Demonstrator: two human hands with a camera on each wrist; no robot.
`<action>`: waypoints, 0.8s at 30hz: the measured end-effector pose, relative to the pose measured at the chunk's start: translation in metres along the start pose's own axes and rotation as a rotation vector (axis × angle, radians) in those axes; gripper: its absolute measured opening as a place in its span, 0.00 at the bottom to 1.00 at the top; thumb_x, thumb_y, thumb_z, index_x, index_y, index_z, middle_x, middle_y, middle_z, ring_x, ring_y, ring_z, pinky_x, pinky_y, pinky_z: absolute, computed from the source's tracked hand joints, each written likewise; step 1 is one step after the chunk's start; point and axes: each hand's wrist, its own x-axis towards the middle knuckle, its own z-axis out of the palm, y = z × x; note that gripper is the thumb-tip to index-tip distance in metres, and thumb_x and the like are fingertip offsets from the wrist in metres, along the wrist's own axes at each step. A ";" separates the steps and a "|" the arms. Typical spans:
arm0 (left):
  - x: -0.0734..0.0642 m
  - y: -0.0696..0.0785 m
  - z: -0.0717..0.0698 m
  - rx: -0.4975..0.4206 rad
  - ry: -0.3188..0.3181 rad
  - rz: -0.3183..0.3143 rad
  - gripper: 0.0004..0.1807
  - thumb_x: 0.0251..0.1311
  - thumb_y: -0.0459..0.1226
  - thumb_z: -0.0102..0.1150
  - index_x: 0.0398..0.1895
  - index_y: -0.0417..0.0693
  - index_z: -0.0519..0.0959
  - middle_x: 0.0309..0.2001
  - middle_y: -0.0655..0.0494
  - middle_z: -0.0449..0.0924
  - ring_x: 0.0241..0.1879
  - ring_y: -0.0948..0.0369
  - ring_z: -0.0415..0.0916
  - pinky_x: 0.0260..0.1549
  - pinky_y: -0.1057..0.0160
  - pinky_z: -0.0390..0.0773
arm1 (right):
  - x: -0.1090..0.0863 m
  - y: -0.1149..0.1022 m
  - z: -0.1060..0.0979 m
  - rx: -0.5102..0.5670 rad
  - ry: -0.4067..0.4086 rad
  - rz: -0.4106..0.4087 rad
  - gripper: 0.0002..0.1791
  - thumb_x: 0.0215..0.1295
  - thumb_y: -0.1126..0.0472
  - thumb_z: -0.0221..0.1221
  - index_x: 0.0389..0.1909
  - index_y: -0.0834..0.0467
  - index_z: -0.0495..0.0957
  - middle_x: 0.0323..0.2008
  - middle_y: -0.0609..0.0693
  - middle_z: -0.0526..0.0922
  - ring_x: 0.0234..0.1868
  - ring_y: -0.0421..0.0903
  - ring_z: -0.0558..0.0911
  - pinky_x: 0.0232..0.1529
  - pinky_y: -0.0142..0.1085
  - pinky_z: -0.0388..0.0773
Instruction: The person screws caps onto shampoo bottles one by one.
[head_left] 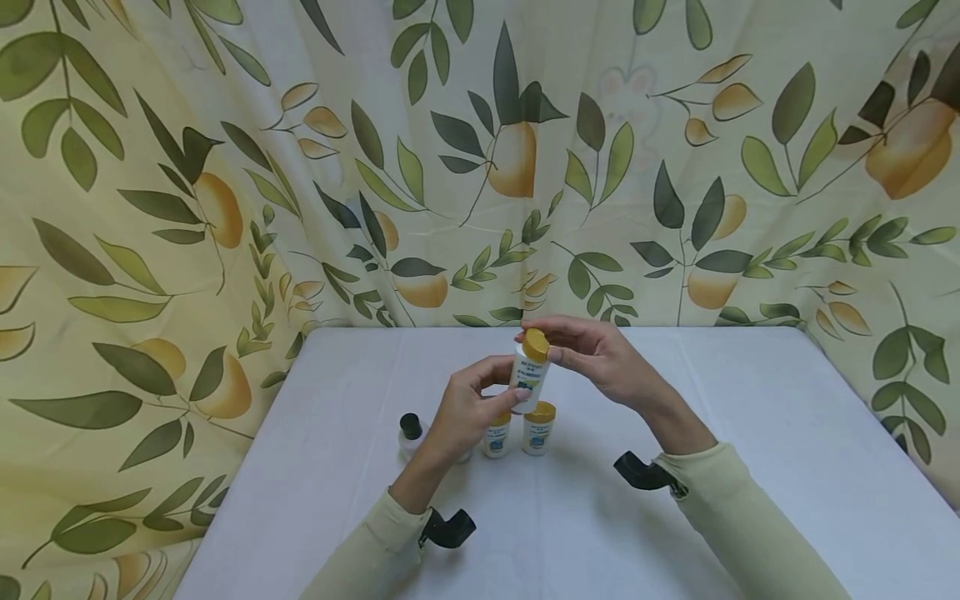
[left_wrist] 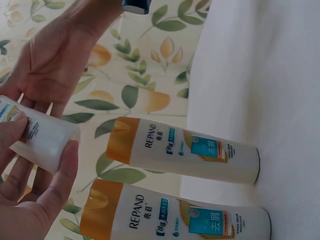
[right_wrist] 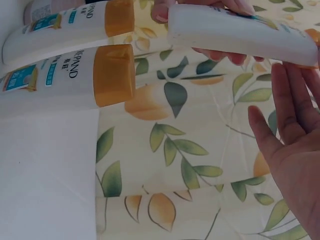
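A white shampoo bottle [head_left: 529,375] with a yellow-orange flip cap is held up, slightly tilted, above the table. My left hand [head_left: 463,410] grips its lower body, thumb across the front label and fingers behind. At the top, my right hand [head_left: 603,358] has its thumb and forefinger about the cap [head_left: 536,342], while its other fingers extend loosely in the right wrist view. Two matching shampoo bottles stand below; the right one [head_left: 538,435] shows fully, and the left one [head_left: 497,438] has its cap partly covered by the held bottle and left hand.
A bottle with a black cap [head_left: 410,427] stands to the left, partly hidden by the left forearm. Everything rests on a white-covered table [head_left: 360,375]. A leaf-and-fruit patterned curtain [head_left: 465,242] hangs behind the table's far edge.
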 end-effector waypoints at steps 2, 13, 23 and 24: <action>0.000 0.000 0.000 0.003 0.003 -0.002 0.22 0.64 0.35 0.69 0.61 0.52 0.79 0.54 0.55 0.82 0.54 0.57 0.80 0.49 0.60 0.86 | 0.000 -0.001 0.001 -0.010 0.007 0.001 0.22 0.75 0.68 0.56 0.67 0.66 0.71 0.64 0.58 0.78 0.63 0.45 0.79 0.64 0.38 0.77; 0.000 0.001 0.001 0.055 0.038 -0.002 0.22 0.63 0.36 0.69 0.61 0.51 0.80 0.56 0.57 0.83 0.56 0.59 0.80 0.48 0.62 0.85 | -0.001 -0.003 0.006 -0.116 0.170 0.059 0.18 0.67 0.66 0.66 0.56 0.61 0.79 0.53 0.50 0.83 0.61 0.44 0.80 0.66 0.41 0.75; 0.001 0.001 0.000 0.109 0.056 -0.019 0.23 0.62 0.34 0.70 0.60 0.52 0.80 0.55 0.58 0.84 0.54 0.59 0.81 0.48 0.63 0.85 | 0.000 -0.001 0.005 -0.108 0.151 0.045 0.17 0.70 0.67 0.62 0.59 0.61 0.80 0.56 0.53 0.84 0.59 0.43 0.82 0.62 0.37 0.78; 0.000 0.001 0.000 0.104 0.055 -0.017 0.23 0.62 0.34 0.70 0.61 0.52 0.80 0.55 0.57 0.84 0.54 0.59 0.81 0.48 0.63 0.85 | 0.000 -0.001 0.005 -0.115 0.151 0.037 0.18 0.70 0.67 0.62 0.59 0.61 0.80 0.56 0.54 0.83 0.60 0.43 0.81 0.64 0.37 0.77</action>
